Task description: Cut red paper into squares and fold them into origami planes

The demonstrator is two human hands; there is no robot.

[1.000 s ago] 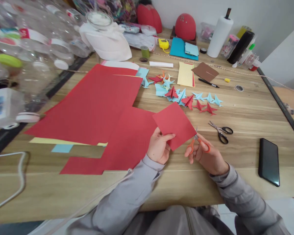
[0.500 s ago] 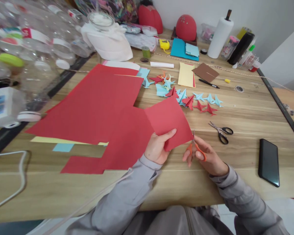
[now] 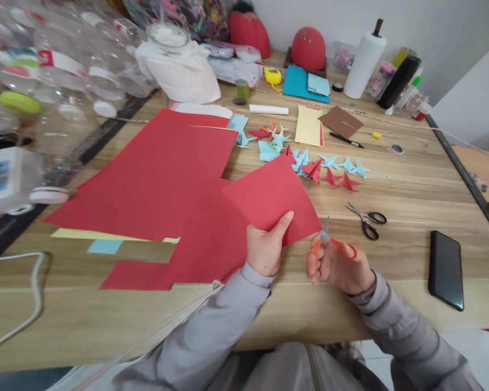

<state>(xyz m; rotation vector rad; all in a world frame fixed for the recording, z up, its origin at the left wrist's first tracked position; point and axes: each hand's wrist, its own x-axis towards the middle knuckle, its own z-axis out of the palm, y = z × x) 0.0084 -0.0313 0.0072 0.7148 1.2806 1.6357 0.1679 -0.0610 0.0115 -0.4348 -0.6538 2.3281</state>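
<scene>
My left hand (image 3: 268, 245) grips a square red sheet of paper (image 3: 271, 193) by its lower edge, thumb on top. In my right hand (image 3: 337, 266) is a pair of orange-handled scissors (image 3: 325, 237), with fingers in the loops and the blades pointing up beside the sheet's right corner. Large red paper sheets (image 3: 158, 168) lie to the left, one with a notched lower edge, partly under the held piece. Beyond my hands, several folded red paper cranes (image 3: 313, 170) and light blue ones (image 3: 301, 161) lie in a cluster.
Black-handled scissors (image 3: 369, 220) and a phone (image 3: 446, 270) lie to the right. Farther back are yellow paper (image 3: 308, 126), brown paper (image 3: 343, 121), a black pen (image 3: 346, 139) and a blue folder (image 3: 297, 81). Plastic bottles (image 3: 65, 70) crowd the left; a white cable (image 3: 36, 288) runs below.
The red square has turned flatter and shifted slightly left in my left hand. My right hand has rolled palm-up, and the scissors have swung a little to the right.
</scene>
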